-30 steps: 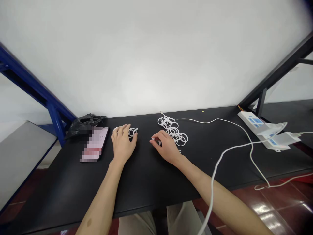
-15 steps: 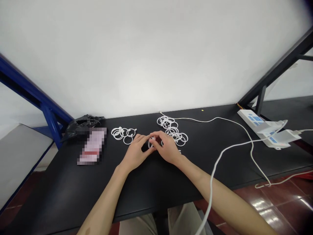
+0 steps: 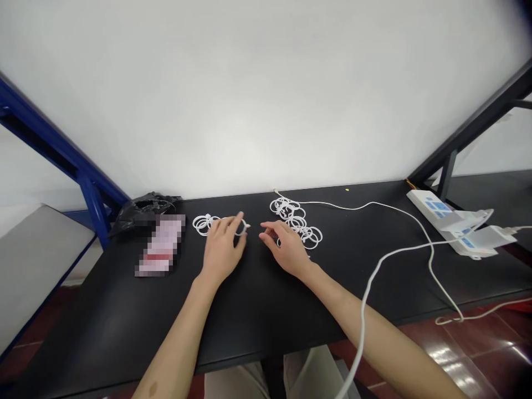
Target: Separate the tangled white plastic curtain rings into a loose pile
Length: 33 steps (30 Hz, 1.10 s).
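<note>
My left hand (image 3: 221,250) lies on the black table (image 3: 249,310) with its fingertips closed on a white plastic ring (image 3: 244,226). It is beside a small group of white rings (image 3: 204,223) on its left. My right hand (image 3: 286,247) rests a little to the right with fingers apart and nothing in them. A larger pile of white rings (image 3: 297,220) lies just beyond and to the right of the right hand.
A phone (image 3: 161,245) and a crumpled black bag (image 3: 143,209) lie at the left. White cables (image 3: 399,244) run across the right side to a white power strip (image 3: 455,224). A blue frame post (image 3: 93,208) stands at the left and a black one (image 3: 444,172) at the right.
Half a second ago both hands met over a ring at the table's middle. My left hand has since moved left with the ring toward the small group, and my right hand has let go and opened.
</note>
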Available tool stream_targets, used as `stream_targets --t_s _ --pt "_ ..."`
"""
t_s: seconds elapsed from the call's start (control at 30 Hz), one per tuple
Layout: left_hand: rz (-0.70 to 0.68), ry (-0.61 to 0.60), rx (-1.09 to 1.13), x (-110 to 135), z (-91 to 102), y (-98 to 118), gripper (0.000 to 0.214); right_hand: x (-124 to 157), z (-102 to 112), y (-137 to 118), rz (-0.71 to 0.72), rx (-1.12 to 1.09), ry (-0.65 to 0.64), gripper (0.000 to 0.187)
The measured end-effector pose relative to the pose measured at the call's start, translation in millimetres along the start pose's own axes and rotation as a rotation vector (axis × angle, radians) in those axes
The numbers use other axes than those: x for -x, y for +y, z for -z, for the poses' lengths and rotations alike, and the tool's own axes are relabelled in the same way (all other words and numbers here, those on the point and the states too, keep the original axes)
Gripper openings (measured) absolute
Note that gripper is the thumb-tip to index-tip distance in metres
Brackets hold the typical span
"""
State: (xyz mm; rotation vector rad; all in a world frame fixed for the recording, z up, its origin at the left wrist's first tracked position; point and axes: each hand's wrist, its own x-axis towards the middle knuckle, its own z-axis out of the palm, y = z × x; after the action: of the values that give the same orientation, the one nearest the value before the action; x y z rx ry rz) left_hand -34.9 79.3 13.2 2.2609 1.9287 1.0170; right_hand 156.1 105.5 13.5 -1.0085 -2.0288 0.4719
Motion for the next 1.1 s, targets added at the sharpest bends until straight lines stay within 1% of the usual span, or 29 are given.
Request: stream_targets --t_s 0.07,0.1,0.17,0.23,0.33,0.43,0.53,0.6,0.67,0.73,0.77,0.83,0.97,1.1 --pt "0.129 0.061 -0.147 -0.2 -0.3 -10.8 0.051 -0.7 1.5 0.5 0.02 0.085 0.005 0.018" --pt "0.196 0.065 -0.204 0.3 -1.0 -15.9 0.053 -1.2 2.4 0.8 0.027 0.116 0.007 0.016" --pt "0.295 0.034 -0.279 2.2 -3.5 -24.1 0.06 -2.0 4.0 2.1 0.037 0.162 0.012 0.015" --pt "0.337 -0.009 -0.311 3.9 -6.7 -29.0 0.063 -3.1 5.4 5.3 0.046 0.221 0.02 0.015" --pt "0.352 -0.033 -0.327 4.3 -11.1 -31.1 0.067 -6.1 8.4 14.2 0.037 0.371 0.037 0.016" --pt "0.357 -0.042 -0.34 3.0 -14.2 -31.5 0.071 -13.1 13.0 25.8 -0.048 0.529 0.047 0.022" --pt "0.349 -0.033 -0.345 2.3 -16.4 -32.6 0.073 -26.6 17.7 36.7 -0.126 0.638 0.014 0.035" --pt "0.343 -0.022 -0.347 2.3 -17.1 -33.0 0.073 -38.4 20.0 43.2 -0.129 0.684 -0.034 0.042" --pt "0.332 -0.014 -0.347 2.1 -16.8 -32.3 0.073 -49.8 21.6 49.1 -0.106 0.715 -0.12 0.048" --pt "0.308 -0.002 -0.341 1.3 -15.5 -29.9 0.071 -57.9 23.0 53.9 -0.069 0.727 -0.21 0.043" --pt "0.291 0.007 -0.334 0.6 -14.6 -28.1 0.069 -60.1 23.8 55.7 -0.061 0.738 -0.224 0.038" --pt "0.249 0.029 -0.302 -0.7 -12.8 -23.5 0.063 -60.5 25.7 57.9 -0.046 0.766 -0.221 0.031" --pt "0.146 0.073 -0.201 -0.8 -12.0 -12.3 0.048 -52.4 30.9 57.5 -0.038 0.794 -0.21 0.023" --pt "0.015 0.085 -0.117 3.5 -15.4 -2.3 0.038 -47.1 37.1 51.6 -0.032 0.79 -0.197 0.02"
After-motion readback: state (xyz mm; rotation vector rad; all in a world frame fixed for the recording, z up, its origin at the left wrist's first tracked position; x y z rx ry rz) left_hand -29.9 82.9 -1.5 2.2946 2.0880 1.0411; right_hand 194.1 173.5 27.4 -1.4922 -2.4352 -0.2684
